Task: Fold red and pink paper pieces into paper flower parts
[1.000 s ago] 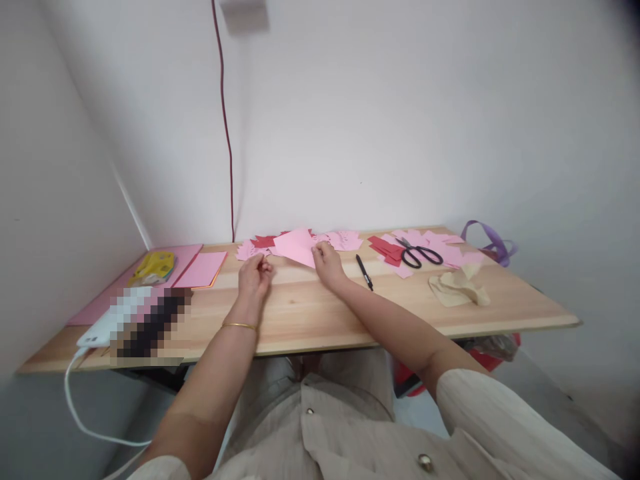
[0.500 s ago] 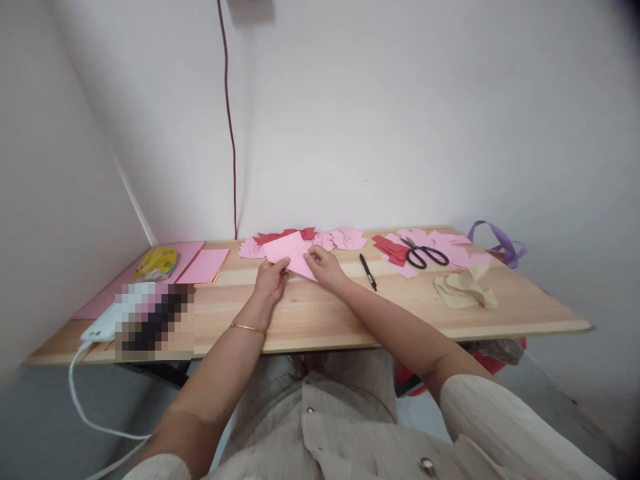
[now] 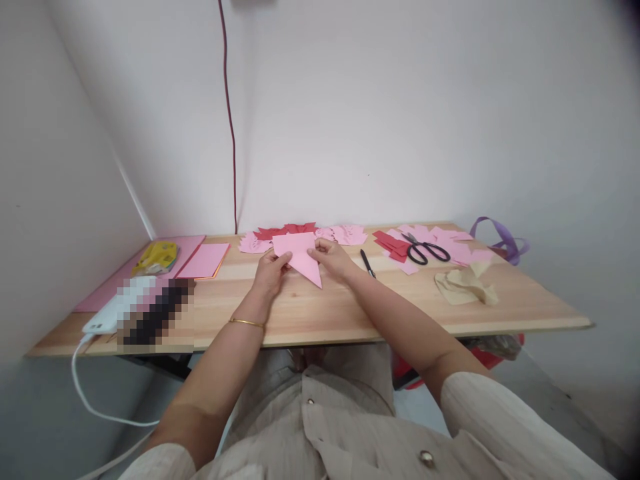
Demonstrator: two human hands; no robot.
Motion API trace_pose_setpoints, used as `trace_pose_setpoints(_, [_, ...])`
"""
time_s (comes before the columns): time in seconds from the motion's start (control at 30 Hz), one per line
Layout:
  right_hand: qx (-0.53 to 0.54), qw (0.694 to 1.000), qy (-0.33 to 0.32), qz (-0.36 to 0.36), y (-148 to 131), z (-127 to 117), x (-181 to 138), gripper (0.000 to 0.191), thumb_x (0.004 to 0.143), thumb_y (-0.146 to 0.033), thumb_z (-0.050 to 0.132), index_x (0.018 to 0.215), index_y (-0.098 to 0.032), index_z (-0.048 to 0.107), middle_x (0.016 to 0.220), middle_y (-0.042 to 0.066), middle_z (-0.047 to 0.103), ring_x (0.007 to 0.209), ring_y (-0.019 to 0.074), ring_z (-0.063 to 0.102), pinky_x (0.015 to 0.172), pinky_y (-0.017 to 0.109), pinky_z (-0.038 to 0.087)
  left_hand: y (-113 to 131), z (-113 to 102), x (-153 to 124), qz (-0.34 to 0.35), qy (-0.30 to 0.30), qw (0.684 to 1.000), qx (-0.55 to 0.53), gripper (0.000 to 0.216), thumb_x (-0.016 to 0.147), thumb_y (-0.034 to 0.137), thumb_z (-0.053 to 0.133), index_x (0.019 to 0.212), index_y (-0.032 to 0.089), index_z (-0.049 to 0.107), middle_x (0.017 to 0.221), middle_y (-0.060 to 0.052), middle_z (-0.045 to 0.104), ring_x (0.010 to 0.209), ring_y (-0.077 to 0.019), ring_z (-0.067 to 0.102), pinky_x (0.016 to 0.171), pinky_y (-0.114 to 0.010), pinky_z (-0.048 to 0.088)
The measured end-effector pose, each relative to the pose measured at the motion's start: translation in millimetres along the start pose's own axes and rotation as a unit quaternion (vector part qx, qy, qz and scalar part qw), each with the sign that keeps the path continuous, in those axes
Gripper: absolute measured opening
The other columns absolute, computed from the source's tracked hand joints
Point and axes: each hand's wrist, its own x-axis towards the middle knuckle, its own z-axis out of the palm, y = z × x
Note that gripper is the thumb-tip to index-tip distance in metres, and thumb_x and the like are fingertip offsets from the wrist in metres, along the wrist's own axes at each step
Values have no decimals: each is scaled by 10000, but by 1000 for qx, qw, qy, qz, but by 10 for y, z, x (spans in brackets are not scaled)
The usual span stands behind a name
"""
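A folded piece of pink paper [image 3: 300,252] is held up over the middle of the table, its lower part tapering to a point. My left hand [image 3: 273,272] pinches its left side, thumb on the near face. On the right side my right hand [image 3: 331,257] grips the paper between thumb and bent fingers. Behind it, along the wall, lie cut pink paper pieces [image 3: 349,235] and cut red paper pieces [image 3: 285,231]. A black pen [image 3: 367,263] rests right of my right hand, its near end hidden by my forearm.
Black-handled scissors [image 3: 427,251] lie on pink scraps [image 3: 463,249] beside red strips [image 3: 393,245]. A crumpled beige cloth [image 3: 467,285] is at the right. Pink sheets [image 3: 205,260], a yellow packet [image 3: 157,257] and a white device [image 3: 105,319] with a cable are on the left of the wooden table [image 3: 320,320].
The pink paper has been turned in my hands, so its pointed end now faces down toward me. My right hand has shifted slightly right and keeps hold of the paper's edge.
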Motion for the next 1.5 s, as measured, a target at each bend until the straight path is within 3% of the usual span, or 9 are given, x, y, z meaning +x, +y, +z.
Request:
trace_pose_setpoints(0.27, [60,998,6,18,103,-14,16,239,694,-336,677,724,-187,492,575,-77,408,530,73,374,539,219,292,10,-31,39,2,6,1000,-6,252,554,250,786,726,138,641,583,36,543,511,-67,450,545,-220,416])
trace_pose_setpoints(0.53, [167,983,-9,74,196,-13,43,234,651,-247,688,828,-197,543,709,-31,602,657,113,539,637,238,403,-3,-62,68,0,16,1000,2,188,546,214,759,637,136,614,582,37,531,500,-59,453,523,-198,398])
trace_pose_setpoints(0.7, [195,978,-16,72,203,-5,49,260,641,-201,667,878,-202,561,776,-24,645,701,125,573,678,251,428,7,-79,53,4,7,1000,10,150,554,179,722,641,146,604,578,44,526,504,-63,463,525,-196,391])
trace_pose_setpoints(1.23, [282,953,29,108,228,55,140,145,584,-127,641,698,-178,567,579,-51,541,589,113,519,575,229,390,10,-88,100,5,17,1000,0,180,501,123,727,654,152,637,566,34,555,483,-71,484,490,-194,381])
trace_pose_setpoints(1.5, [293,948,21,123,241,28,147,150,615,-85,605,719,-185,564,620,-50,553,603,107,514,581,216,398,-6,-82,118,-26,12,999,-21,177,508,94,710,660,153,642,526,27,549,461,-86,497,495,-222,436])
